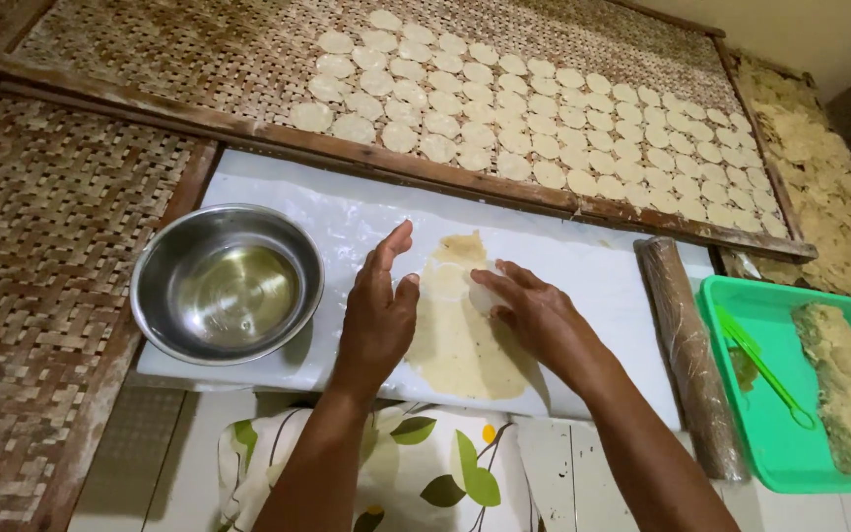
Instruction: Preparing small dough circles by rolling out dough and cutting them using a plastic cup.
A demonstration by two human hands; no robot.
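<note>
A thin sheet of pale yellow dough (457, 340) lies flattened on a white board (583, 271) covered with clear plastic. My left hand (378, 310) rests flat on the board at the dough's left edge, fingers apart. Over the upper part of the dough, my right hand (534, 313) grips a small white round cutter (483, 293) pressed against the sheet.
A steel bowl (227, 284) holding a little oil sits at the board's left. A plastic-wrapped rolling pin (689, 355) lies at its right, beside a green tray (780, 448) with a dough slab and green tongs. Beyond, a woven bamboo rack (199, 49) carries several rows of cut rounds (544, 118).
</note>
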